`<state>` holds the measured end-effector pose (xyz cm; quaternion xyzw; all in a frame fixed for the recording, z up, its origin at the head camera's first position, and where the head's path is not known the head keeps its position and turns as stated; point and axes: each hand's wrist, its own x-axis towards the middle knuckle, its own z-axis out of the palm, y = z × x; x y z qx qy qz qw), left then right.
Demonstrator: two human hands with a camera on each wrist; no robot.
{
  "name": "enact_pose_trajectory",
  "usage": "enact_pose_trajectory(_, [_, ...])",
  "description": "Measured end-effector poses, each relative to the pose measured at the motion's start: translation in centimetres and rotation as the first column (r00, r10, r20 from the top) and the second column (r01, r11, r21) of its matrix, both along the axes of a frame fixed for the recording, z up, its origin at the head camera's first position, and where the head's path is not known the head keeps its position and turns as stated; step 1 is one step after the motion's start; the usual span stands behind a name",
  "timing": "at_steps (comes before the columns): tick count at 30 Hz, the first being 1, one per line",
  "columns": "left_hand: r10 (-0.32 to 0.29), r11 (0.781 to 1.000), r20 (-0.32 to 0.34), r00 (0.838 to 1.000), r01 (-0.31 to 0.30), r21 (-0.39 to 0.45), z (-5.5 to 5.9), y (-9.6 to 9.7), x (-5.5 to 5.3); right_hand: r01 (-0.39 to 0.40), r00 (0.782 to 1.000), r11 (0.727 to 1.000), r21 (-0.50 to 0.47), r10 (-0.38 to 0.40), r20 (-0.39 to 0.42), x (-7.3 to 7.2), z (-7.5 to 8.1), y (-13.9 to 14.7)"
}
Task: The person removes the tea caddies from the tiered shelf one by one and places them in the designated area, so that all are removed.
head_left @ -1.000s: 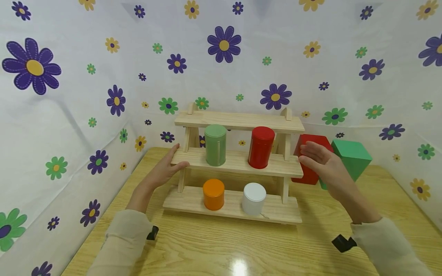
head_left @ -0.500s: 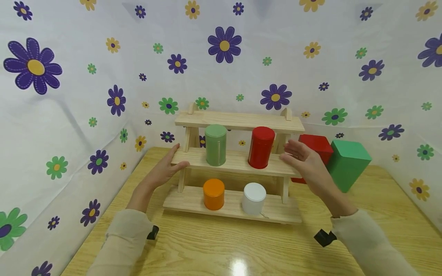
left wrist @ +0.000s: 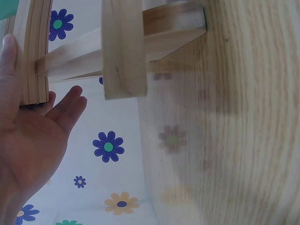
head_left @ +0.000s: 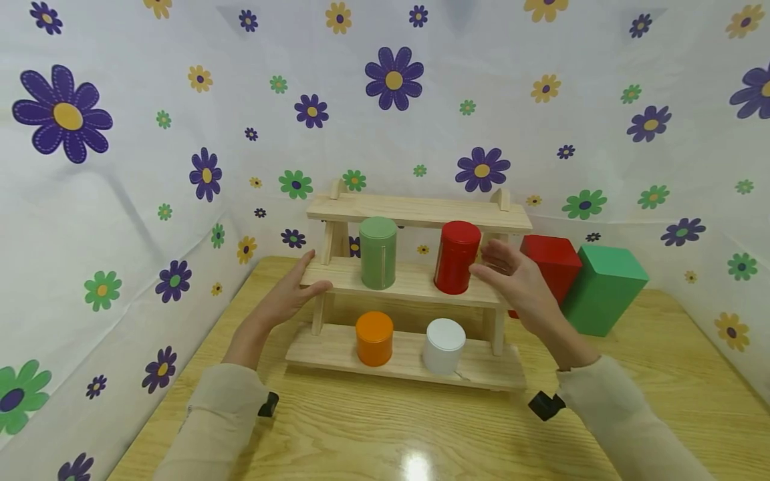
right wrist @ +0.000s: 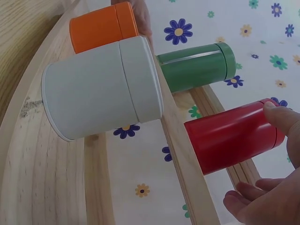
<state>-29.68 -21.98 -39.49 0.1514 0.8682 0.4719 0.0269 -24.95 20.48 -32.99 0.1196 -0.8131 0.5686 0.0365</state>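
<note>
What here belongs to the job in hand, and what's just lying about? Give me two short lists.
Seemingly in the job:
left hand, at one end of the shelf
right hand, thumb at the red can

Seemingly just there, no hand on them:
green can, orange can, white can
red box, green box

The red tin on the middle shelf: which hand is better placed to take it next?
The right hand, probably. It is open just beside the red tin, whereas the left hand holds the left end of the middle shelf, with the green tin standing between.
</note>
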Motion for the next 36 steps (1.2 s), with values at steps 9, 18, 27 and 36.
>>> enact_pose_trajectory(9, [-0.001,1.000,0.000,1.000,0.001,0.004,-0.1,0.1,-0.2,-0.052,0.999,0.996,-0.073,0.051,-0.020,-1.0,-0.7,-1.2])
enact_pose_trajectory(18, [0.007,1.000,0.022,1.000,-0.007,0.009,-0.3,0.2,-0.5,-0.031,0.998,0.998,-0.058,0.027,-0.062,-1.9,-0.9,-2.8])
enact_pose_trajectory(27, [0.006,1.000,0.006,1.000,-0.007,0.005,-0.2,0.2,-0.1,-0.032,0.993,0.993,-0.109,0.019,-0.117,-2.3,-1.2,-4.0])
enact_pose_trajectory(36, [0.009,1.000,0.000,1.000,-0.009,0.001,-0.2,0.1,0.0,-0.027,0.991,0.995,-0.100,0.014,-0.130,-2.2,-1.1,-4.3])
